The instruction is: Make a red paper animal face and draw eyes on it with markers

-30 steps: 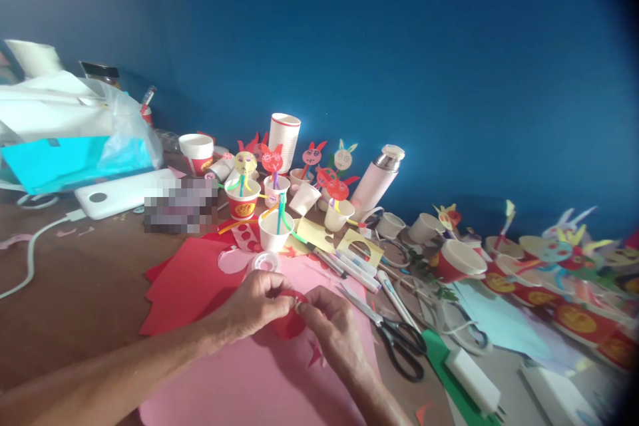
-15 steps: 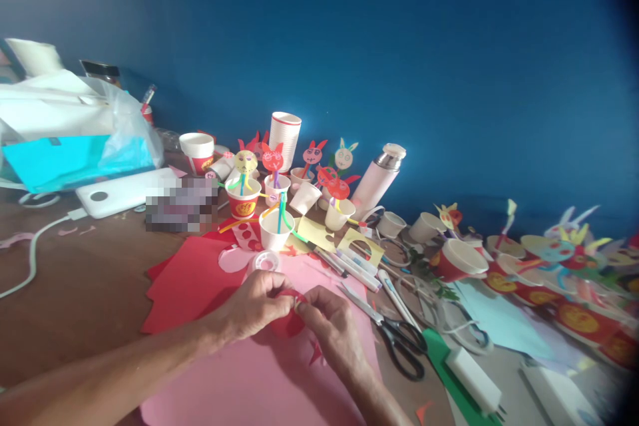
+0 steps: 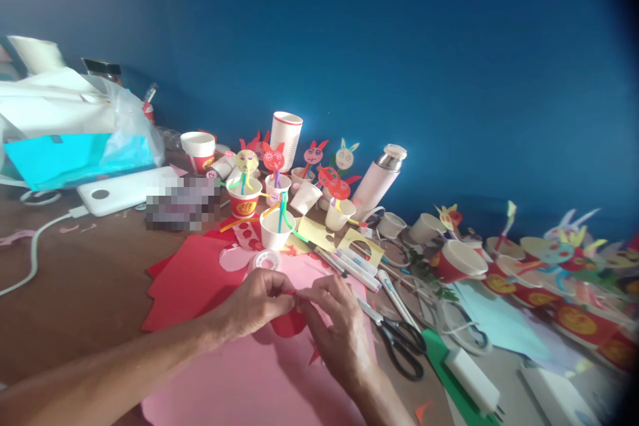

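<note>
My left hand (image 3: 262,303) and my right hand (image 3: 332,326) meet over a large pink paper sheet (image 3: 239,379), fingertips almost touching. Pinched between them is a small red paper piece (image 3: 288,292), mostly covered by the fingers. Just below the fingertips shows a red paper circle (image 3: 289,325); whether it is joined to the piece I cannot tell. A small red star-like scrap (image 3: 315,354) lies beside my right wrist. Beyond my left hand sits a roll of tape (image 3: 266,259). Black-handled scissors (image 3: 399,339) lie to the right, their blades pointing towards my right hand.
Paper cups with animal-face figures on coloured stems, such as a yellow face (image 3: 246,161), stand along the blue wall. A pink thermos (image 3: 379,180), markers (image 3: 357,269), red paper (image 3: 194,279), a white charger (image 3: 472,379) and a power bank (image 3: 130,190) lie around.
My right hand has shifted slightly up, its fingers now extended further over the red paper piece. The left hand stays nearly in place. The scissors' blade tips are now covered by the right hand.
</note>
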### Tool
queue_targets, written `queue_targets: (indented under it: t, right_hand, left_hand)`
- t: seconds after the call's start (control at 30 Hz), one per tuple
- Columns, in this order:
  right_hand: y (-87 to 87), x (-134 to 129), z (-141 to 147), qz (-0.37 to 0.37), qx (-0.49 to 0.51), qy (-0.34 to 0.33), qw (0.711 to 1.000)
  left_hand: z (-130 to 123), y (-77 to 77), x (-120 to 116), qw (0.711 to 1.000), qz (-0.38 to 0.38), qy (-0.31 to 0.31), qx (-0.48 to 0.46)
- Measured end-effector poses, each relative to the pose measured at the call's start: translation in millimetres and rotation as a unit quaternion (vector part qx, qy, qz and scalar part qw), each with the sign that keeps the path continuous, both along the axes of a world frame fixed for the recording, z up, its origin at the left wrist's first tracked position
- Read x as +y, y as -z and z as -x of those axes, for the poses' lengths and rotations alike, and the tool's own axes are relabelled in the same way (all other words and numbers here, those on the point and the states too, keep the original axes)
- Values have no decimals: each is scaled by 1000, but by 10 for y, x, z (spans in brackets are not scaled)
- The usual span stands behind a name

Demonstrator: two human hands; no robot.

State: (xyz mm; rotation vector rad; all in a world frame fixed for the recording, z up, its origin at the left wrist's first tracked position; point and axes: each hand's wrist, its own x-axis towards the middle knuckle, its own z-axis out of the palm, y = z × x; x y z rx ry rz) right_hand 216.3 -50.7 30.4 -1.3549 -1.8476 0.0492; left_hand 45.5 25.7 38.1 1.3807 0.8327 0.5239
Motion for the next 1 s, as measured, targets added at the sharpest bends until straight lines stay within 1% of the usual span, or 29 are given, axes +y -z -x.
queue_targets:
  t: [0.13, 0.3, 0.47, 0.67, 0.8, 1.0]
  right_hand:
    - [-3, 20, -5, 5, -7, -6, 1000]
    - [-23, 11, -3, 32, -9, -10, 999]
    - [-28, 6, -9, 18, -22, -20, 999]
    - [-15, 10, -4, 30, 48, -19, 998]
    - [-5, 13, -13, 31, 37, -20, 999]
    - [20, 26, -41, 32, 1, -22, 999]
  left_hand:
    - [-2, 38, 13, 1000, 13, 7, -10]
    - [-7, 54, 27, 1000, 24, 16, -10]
    - [-18, 47, 18, 1000, 26, 9, -6]
    - [-26, 25, 6, 999, 50, 3, -18]
    - [-22, 46, 26, 999, 36, 9, -16]
    - [-2, 137, 68, 999, 12, 38, -1]
